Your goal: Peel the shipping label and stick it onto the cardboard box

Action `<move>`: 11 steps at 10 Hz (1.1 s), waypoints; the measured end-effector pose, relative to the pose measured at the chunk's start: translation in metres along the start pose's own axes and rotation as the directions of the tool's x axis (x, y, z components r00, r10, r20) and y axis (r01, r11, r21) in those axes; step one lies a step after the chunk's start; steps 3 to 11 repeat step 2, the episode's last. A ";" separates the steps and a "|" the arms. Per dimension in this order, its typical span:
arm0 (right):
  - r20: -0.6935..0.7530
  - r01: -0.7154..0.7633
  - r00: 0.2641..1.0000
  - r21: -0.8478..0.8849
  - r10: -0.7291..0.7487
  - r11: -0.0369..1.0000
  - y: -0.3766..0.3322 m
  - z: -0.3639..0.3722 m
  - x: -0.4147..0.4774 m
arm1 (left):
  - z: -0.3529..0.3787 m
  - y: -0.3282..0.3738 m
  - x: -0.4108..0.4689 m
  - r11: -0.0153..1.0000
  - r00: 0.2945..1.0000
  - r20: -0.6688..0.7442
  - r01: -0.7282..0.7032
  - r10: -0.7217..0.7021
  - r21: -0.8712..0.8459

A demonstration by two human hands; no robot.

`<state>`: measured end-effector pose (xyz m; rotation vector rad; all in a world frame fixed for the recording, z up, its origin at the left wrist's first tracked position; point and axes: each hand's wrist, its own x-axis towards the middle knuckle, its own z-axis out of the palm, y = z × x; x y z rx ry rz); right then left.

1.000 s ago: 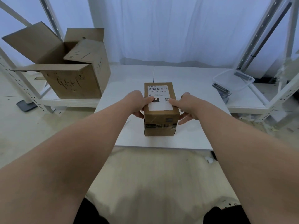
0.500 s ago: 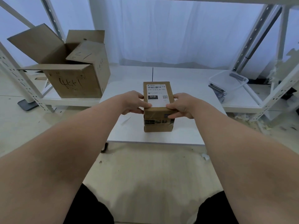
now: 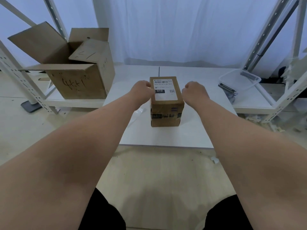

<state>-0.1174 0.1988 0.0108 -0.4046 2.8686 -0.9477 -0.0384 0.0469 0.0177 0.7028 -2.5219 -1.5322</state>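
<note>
Left hand (image 3: pixel 143 90) and right hand (image 3: pixel 194 91), grips curled empty, flank cardboard box (image 3: pixel 166 110) (open carton (image 3: pixel 79 83) leftward).

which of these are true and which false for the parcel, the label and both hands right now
1. The shipping label lies flat on the top face of the small cardboard box. True.
2. The right hand grips the small cardboard box. False: a gap shows between this hand and the box's right side.
3. The small cardboard box stands on the white table. True.
4. The large open cardboard box stands to the right of the table. False: it stands to the left, on a low shelf.
5. The left hand is at the left edge of the box's top. True.
</note>
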 end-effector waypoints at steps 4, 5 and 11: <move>-0.074 0.156 0.984 -0.052 -0.159 0.986 -0.014 -0.021 -0.017 | -0.013 0.005 -0.017 0.990 0.986 -0.144 -0.065 0.083 0.127; -0.074 0.156 0.984 -0.052 -0.159 0.986 -0.014 -0.021 -0.017 | -0.013 0.005 -0.017 0.990 0.986 -0.144 -0.065 0.083 0.127; -0.074 0.156 0.984 -0.052 -0.159 0.986 -0.014 -0.021 -0.017 | -0.013 0.005 -0.017 0.990 0.986 -0.144 -0.065 0.083 0.127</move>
